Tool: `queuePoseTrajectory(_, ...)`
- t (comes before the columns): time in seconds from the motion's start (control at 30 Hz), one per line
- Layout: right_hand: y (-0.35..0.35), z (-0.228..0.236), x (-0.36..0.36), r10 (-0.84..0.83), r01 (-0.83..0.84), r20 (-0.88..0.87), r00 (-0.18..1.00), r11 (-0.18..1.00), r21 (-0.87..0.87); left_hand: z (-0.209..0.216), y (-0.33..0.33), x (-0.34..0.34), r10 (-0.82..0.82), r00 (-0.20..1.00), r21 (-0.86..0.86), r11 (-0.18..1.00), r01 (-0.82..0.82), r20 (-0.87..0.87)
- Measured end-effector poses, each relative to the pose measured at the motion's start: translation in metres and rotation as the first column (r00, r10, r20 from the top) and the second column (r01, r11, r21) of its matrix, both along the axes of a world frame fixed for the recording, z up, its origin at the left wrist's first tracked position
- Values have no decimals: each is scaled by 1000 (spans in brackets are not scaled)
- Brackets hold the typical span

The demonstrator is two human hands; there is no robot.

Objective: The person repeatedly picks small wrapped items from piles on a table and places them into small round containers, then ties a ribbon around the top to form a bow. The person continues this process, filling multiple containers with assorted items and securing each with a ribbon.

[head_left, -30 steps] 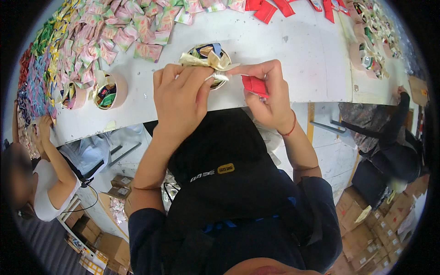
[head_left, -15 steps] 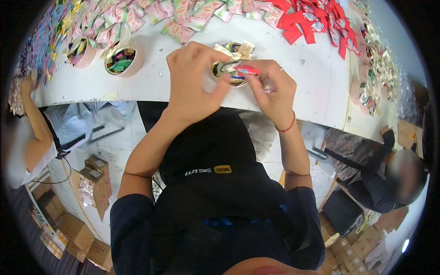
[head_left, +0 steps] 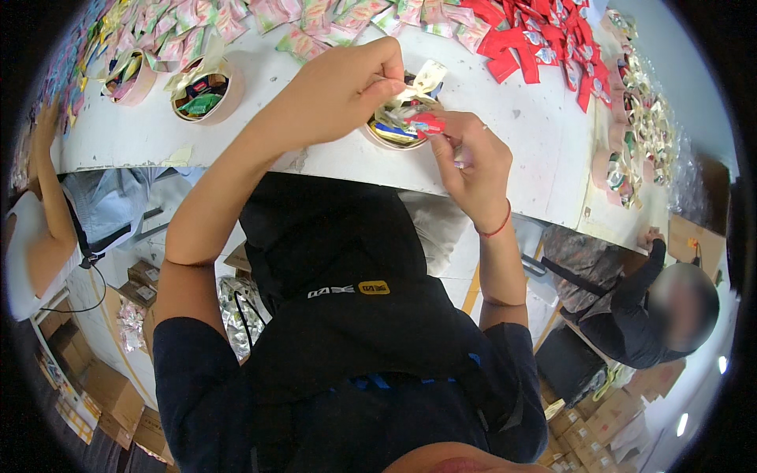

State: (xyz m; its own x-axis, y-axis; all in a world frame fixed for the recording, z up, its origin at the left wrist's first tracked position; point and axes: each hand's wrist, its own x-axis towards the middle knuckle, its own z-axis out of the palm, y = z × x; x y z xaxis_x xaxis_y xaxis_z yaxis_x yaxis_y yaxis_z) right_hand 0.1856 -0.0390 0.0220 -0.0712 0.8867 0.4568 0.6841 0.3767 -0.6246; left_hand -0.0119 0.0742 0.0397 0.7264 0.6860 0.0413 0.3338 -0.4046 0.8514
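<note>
In front of me a round pale pink box point(head_left: 386, 140) stands on the table, filled with small wrapped packets. A cream ribbon point(head_left: 428, 76) rises over its top. At the box's far left rim my left hand point(head_left: 359, 91) is closed, thumb and fingertips pinched on the ribbon. From the right, my right hand point(head_left: 477, 162) holds a small red packet point(head_left: 426, 123) between thumb and fingers, over the box's right side. The packet's lower end is partly hidden by my fingers.
Two similar ribboned boxes, one nearer point(head_left: 209, 106) and one farther left point(head_left: 130, 79), stand at left. Pink-and-green packets point(head_left: 272, 14) and red packets point(head_left: 512, 59) are heaped at the back. Finished-looking boxes point(head_left: 623, 169) line the right. People sit at both sides.
My left hand has gone from spread fingers beside the box to a pinch on the ribbon, its forearm swinging farther left. My right hand keeps the red packet in nearly the same place.
</note>
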Motion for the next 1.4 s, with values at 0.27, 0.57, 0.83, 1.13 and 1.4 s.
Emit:
queuePoseTrajectory(0.27,3,4,-9,3,-3,17,1000,1000,-31,-1,23,6,-127,992,-468,877,113,2)
queuePoseTrajectory(0.57,3,7,-14,108,-105,129,986,994,-35,2,10,-5,-38,979,-485,865,132,200)
queuePoseTrajectory(0.83,3,6,-13,104,-104,-3,995,987,-120,-24,-41,-8,120,970,230,959,-169,214)
queuePoseTrajectory(1.13,19,34,18,165,-339,-473,865,888,-310,-39,-55,14,354,835,-384,904,-190,421)
queuePoseTrajectory(1.4,66,16,-1,202,-351,-456,867,897,-269,-36,-60,16,421,778,-381,889,-253,466)
